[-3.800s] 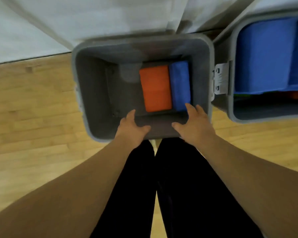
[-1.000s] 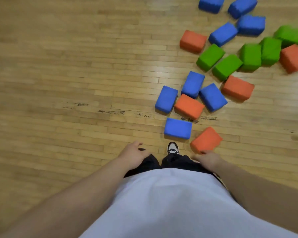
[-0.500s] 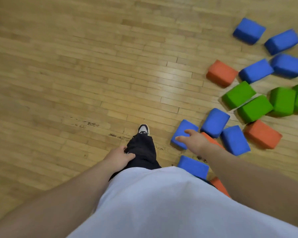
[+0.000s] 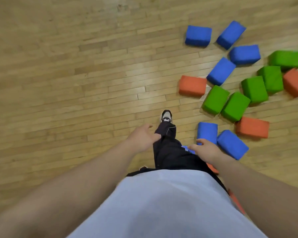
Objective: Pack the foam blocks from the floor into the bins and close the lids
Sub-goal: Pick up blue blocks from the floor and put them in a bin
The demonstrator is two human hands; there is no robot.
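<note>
Foam blocks (image 4: pixel 255 89) in blue, green and orange are seen scattered over the right side of a hardwood floor (image 4: pixel 76 83), all of them lying on the boards. The right hand (image 4: pixel 208 150) is held low over the nearest ones, its fingers spread and slightly bent, with nothing gripped. Its fingertips are placed at the near end of a blue block (image 4: pixel 207 132), though contact cannot be confirmed through the blur. Just beside that block, on its right, a second blue block (image 4: pixel 232 144) is laid at an angle. A sliver of a third blue block (image 4: pixel 187 149) is glimpsed between the right hand and the black trouser leg (image 4: pixel 169 152). A scrap of a partly hidden orange block (image 4: pixel 212 169) is seen below the right wrist.

The left hand (image 4: pixel 143 138) is held out on the other side of the leg, fingers loosely open, and nothing is held in it. A black-and-white shoe (image 4: pixel 166 115) is planted on the floor ahead of both hands.

Beyond the second blue block a whole orange block (image 4: pixel 252 127) is set, and past it a pair of green blocks (image 4: pixel 215 99) is laid side by side. Four more blue blocks (image 4: pixel 198 36) are grouped at the far end. A pale shirt (image 4: pixel 162 203) is seen along the bottom edge.
</note>
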